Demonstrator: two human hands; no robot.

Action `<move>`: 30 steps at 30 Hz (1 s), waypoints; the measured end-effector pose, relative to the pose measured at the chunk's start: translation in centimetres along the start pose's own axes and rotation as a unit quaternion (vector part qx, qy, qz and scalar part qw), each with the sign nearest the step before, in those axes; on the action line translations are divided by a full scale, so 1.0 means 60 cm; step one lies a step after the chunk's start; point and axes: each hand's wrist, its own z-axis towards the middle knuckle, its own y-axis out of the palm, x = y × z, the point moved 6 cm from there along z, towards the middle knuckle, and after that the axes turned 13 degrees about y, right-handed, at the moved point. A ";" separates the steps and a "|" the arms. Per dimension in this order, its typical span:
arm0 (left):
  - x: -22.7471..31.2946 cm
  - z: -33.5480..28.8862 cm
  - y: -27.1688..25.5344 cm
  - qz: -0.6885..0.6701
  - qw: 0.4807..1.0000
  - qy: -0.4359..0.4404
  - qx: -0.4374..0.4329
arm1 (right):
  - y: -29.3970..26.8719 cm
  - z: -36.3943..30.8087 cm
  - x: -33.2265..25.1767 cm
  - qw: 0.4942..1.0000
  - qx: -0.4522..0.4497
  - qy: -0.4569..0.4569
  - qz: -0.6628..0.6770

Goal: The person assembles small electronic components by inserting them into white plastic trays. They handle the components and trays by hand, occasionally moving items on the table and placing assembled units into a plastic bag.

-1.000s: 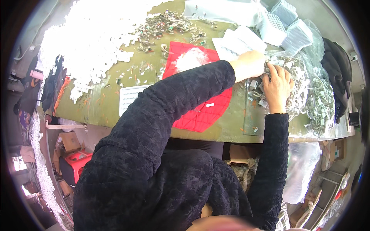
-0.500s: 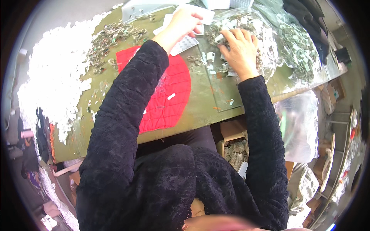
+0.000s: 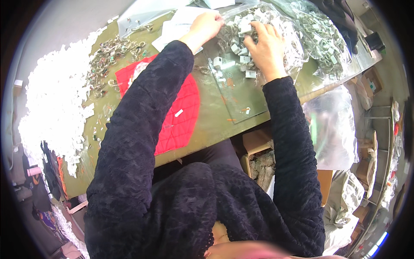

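My left hand is over the right side of the white sheets at the back of the table. Its fingers are curled together; whatever they hold, if anything, is hidden. My right hand reaches over a heap of small white blocks and metal rings on clear plastic. Thumb and forefinger are apart there, with a small white block close to the forefinger tip. Several loose white blocks lie just left of this hand. A red quilted cloth lies partly under my left forearm.
On the left is a large mound of white pieces, beside a pile of metal rings. A clear bag of pale green tags stands at the right. Clear plastic hangs beyond the table's front edge.
The view has shifted slightly. My left hand's fingers have gone from loosely spread to curled. More white blocks now lie spread beside my right hand, which stays at the heap.
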 end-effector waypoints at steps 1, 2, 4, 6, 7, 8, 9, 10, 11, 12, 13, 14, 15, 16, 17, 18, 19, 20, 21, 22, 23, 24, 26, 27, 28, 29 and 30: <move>0.001 0.001 0.004 -0.010 1.000 0.010 0.000 | -0.007 0.002 0.007 1.000 0.023 0.003 -0.004; 0.006 0.000 0.009 -0.020 1.000 0.019 -0.001 | -0.009 0.004 0.013 1.000 0.022 0.006 -0.002; 0.006 -0.005 0.026 -0.209 0.975 -0.060 0.041 | -0.013 0.011 0.022 0.999 0.039 -0.001 -0.018; 0.018 -0.006 0.043 -0.376 0.913 -0.129 0.096 | -0.009 0.016 0.031 0.999 0.036 0.007 -0.014; 0.025 -0.010 0.050 -0.447 0.870 -0.160 0.130 | -0.008 0.021 0.035 0.999 0.044 0.008 -0.007; 0.034 -0.011 0.056 -0.518 0.821 -0.175 0.163 | -0.007 0.025 0.038 0.999 0.052 0.009 0.001; 0.044 -0.009 0.059 -0.537 0.804 -0.188 0.170 | -0.006 0.029 0.044 0.998 0.051 0.014 0.031; 0.054 -0.006 0.060 -0.561 0.787 -0.186 0.178 | -0.004 0.033 0.049 0.998 0.054 0.017 0.025; 0.062 -0.003 0.061 -0.578 0.770 -0.191 0.190 | -0.003 0.036 0.053 0.998 0.056 0.020 0.019; 0.069 -0.001 0.064 -0.588 0.759 -0.201 0.193 | -0.004 0.040 0.056 0.998 0.065 0.015 0.012; 0.072 0.000 0.067 -0.593 0.749 -0.219 0.199 | -0.002 0.045 0.062 0.998 0.055 0.031 0.012; 0.074 0.001 0.073 -0.599 0.736 -0.241 0.204 | -0.003 0.048 0.068 0.998 0.052 0.041 0.011; 0.077 0.005 0.075 -0.604 0.733 -0.234 0.205 | -0.003 0.054 0.072 0.997 0.048 0.050 0.011; 0.077 0.008 0.079 -0.611 0.729 -0.232 0.204 | -0.002 0.058 0.077 0.997 0.039 0.067 0.005; 0.075 0.012 0.081 -0.618 0.723 -0.223 0.214 | -0.008 0.065 0.073 0.997 0.061 0.040 -0.022; 0.070 0.014 0.086 -0.618 0.725 -0.222 0.207 | -0.005 0.070 0.083 0.997 0.027 0.075 0.021; 0.064 0.018 0.089 -0.619 0.726 -0.214 0.209 | 0.003 0.077 0.096 0.990 -0.024 0.126 0.052; 0.060 0.025 0.094 -0.629 0.724 -0.195 0.206 | 0.012 0.080 0.110 0.978 -0.074 0.177 0.082; 0.047 0.028 0.098 -0.617 0.731 -0.212 0.202 | 0.013 0.086 0.115 0.978 -0.078 0.175 0.076; 0.036 0.033 0.098 -0.612 0.736 -0.217 0.192 | 0.014 0.093 0.119 0.980 -0.076 0.168 0.067; 0.028 0.037 0.099 -0.606 0.741 -0.222 0.183 | 0.017 0.100 0.125 0.982 -0.075 0.162 0.059; 0.021 0.041 0.099 -0.603 0.743 -0.222 0.188 | 0.021 0.108 0.131 0.984 -0.073 0.155 0.050; 0.017 0.052 0.095 -0.595 0.746 -0.221 0.199 | 0.022 0.125 0.140 0.992 -0.031 0.120 0.021; 0.023 0.061 0.095 -0.630 0.717 -0.214 0.206 | 0.020 0.135 0.142 0.996 0.001 0.092 0.010; 0.031 0.070 0.096 -0.664 0.687 -0.208 0.212 | 0.017 0.143 0.145 0.997 0.031 0.065 -0.002; 0.041 0.079 0.094 -0.696 0.654 -0.203 0.216 | 0.024 0.149 0.153 0.996 0.025 0.075 -0.029; 0.044 0.084 0.088 -0.670 0.677 -0.215 0.215 | 0.035 0.147 0.128 0.975 0.007 -0.117 -0.190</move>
